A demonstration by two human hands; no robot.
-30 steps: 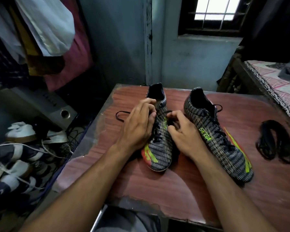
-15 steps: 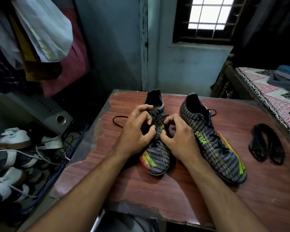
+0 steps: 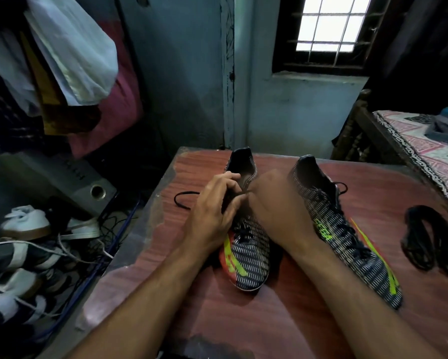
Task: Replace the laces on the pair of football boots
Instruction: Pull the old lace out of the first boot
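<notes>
I am working both hands at the collar of the boot (image 3: 248,244) lying in the middle of the frame on the reddish table (image 3: 282,330), its toe pointing toward the lower edge. My left hand (image 3: 212,216) is curling its fingers around the black lace (image 3: 185,200) at the top eyelets, and a loop of that lace is trailing out onto the table toward the left. My right hand (image 3: 277,211) is covering the tongue area with its back to the camera; its fingers are curled inward, but I cannot tell whether they are pinching the lace or just bracing the boot.

Compared with a second ago, both hands are sitting higher on the boot, nearer the ankle opening, and closer together, with the right hand now hiding the spot where its fingertips were showing before. The loop on the left is lying much as it did. I am reading this as still loosening the old lace at the top rows, so the swap has barely begun.

The second boot (image 3: 347,229) is lying just right of centre, fully laced and untouched. The bundle of spare black laces (image 3: 430,239) is waiting near the right edge of the frame, well apart from both boots.
</notes>
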